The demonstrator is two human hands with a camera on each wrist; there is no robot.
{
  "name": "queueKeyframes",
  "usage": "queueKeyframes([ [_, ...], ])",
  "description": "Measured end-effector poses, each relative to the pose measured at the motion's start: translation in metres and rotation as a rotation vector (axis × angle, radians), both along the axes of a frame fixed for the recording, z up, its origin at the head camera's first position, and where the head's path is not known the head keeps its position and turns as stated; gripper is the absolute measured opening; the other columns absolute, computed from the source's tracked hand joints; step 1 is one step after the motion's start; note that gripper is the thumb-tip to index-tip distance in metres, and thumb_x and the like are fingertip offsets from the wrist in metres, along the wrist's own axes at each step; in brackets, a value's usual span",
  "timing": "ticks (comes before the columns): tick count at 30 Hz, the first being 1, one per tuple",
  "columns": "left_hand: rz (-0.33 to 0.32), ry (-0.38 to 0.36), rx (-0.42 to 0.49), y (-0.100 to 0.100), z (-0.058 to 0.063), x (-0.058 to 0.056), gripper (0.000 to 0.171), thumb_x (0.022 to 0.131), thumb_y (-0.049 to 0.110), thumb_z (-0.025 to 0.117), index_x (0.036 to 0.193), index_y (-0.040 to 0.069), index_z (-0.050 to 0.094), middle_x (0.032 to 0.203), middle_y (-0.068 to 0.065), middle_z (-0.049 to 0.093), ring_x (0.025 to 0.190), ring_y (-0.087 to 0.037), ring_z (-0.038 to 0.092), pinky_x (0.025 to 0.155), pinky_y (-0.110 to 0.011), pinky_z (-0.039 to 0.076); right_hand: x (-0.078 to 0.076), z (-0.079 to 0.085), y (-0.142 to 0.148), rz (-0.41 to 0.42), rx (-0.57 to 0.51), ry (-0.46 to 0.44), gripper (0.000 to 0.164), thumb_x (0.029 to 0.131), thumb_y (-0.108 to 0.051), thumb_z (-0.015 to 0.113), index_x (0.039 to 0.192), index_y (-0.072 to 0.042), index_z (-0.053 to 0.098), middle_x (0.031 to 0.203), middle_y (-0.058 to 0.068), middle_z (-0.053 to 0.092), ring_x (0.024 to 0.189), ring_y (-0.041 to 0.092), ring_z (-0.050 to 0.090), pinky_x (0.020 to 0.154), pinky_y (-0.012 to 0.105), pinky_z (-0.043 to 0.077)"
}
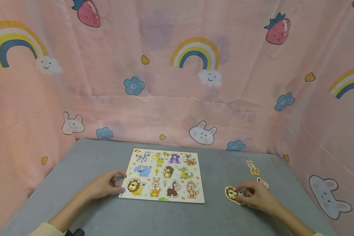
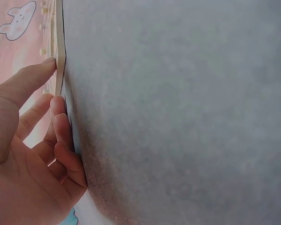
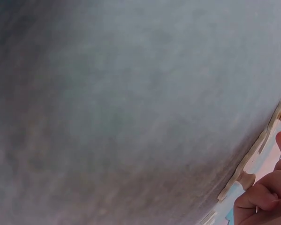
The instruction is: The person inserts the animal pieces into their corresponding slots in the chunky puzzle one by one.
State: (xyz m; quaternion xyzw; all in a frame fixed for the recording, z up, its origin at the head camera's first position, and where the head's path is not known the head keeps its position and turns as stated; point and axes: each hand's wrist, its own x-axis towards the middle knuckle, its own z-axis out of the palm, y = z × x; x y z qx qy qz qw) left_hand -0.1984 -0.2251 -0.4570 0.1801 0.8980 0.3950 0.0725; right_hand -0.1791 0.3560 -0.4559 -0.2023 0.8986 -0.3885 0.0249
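A white animal puzzle board (image 1: pixel 162 193) lies on the table. Small knobs show on animals in its upper two rows; the bottom row, with a lion, kangaroo, brown ape-like animal and monkey, looks flat. My left hand (image 1: pixel 110 185) holds the board's near left corner, thumb at the front and curled fingers along the left side. In the left wrist view, that hand (image 2: pixel 37 154) touches the board's wooden edge (image 2: pixel 60 42). To the right, my right hand (image 1: pixel 258 196) pinches the lion puzzle piece (image 1: pixel 231 193) by its knob, thumb and forefinger at it. The right wrist view cuts off most of this hand (image 3: pixel 267 192).
A kangaroo piece (image 1: pixel 253 167) lies farther back on the right. Another piece (image 1: pixel 262 182) peeks out behind the right hand, and one more is mostly hidden below it. Grey table (image 1: pixel 106 216) surrounds the board; a pink printed curtain (image 1: pixel 165 108) stands behind.
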Motion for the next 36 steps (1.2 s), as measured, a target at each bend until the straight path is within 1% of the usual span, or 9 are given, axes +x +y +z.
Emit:
queueKeyframes([
  [5,-0.006,0.007,0.002,0.0,-0.001,0.0,0.046,0.084,0.021,0.085,0.122,0.007,0.063,0.078,0.001,0.054,0.06,-0.015,0.045,0.057,-0.029,0.037,0.0,0.003,-0.001,-0.001,0.036,-0.019,0.015,0.087,-0.024,0.083,0.095,-0.013,0.076,0.059,-0.011,0.041,0.049,0.001,0.037,0.043,0.024,0.036],
  [12,-0.001,0.008,0.007,0.0,-0.001,0.0,0.045,0.084,0.02,0.085,0.121,0.007,0.063,0.078,0.001,0.054,0.06,-0.015,0.046,0.058,-0.029,0.038,-0.001,0.005,-0.005,-0.033,0.053,-0.077,0.015,0.09,-0.024,0.08,0.096,-0.011,0.075,0.06,-0.009,0.042,0.048,0.003,0.038,0.042,0.024,0.034],
  [24,0.002,0.005,0.013,0.0,0.002,0.001,0.045,0.084,0.02,0.085,0.121,0.008,0.063,0.078,0.0,0.055,0.059,-0.015,0.045,0.056,-0.029,0.037,-0.004,0.006,-0.012,-0.05,0.087,-0.095,0.012,0.09,-0.021,0.079,0.094,-0.011,0.076,0.06,-0.007,0.046,0.048,0.004,0.038,0.042,0.023,0.033],
  [32,0.004,-0.011,0.008,0.0,0.001,0.002,0.044,0.084,0.019,0.085,0.12,0.008,0.063,0.078,0.0,0.055,0.06,-0.016,0.046,0.057,-0.029,0.037,-0.005,0.006,-0.012,-0.035,0.073,-0.101,0.011,0.092,-0.021,0.078,0.093,-0.011,0.075,0.058,-0.008,0.044,0.046,0.004,0.037,0.041,0.024,0.033],
  [36,0.003,-0.013,0.011,0.0,0.001,0.002,0.044,0.084,0.019,0.085,0.12,0.007,0.063,0.078,0.0,0.055,0.061,-0.016,0.046,0.057,-0.029,0.037,-0.006,0.006,-0.012,-0.027,0.032,-0.1,0.013,0.092,-0.023,0.078,0.094,-0.01,0.075,0.057,-0.008,0.042,0.045,0.003,0.033,0.04,0.024,0.031],
])
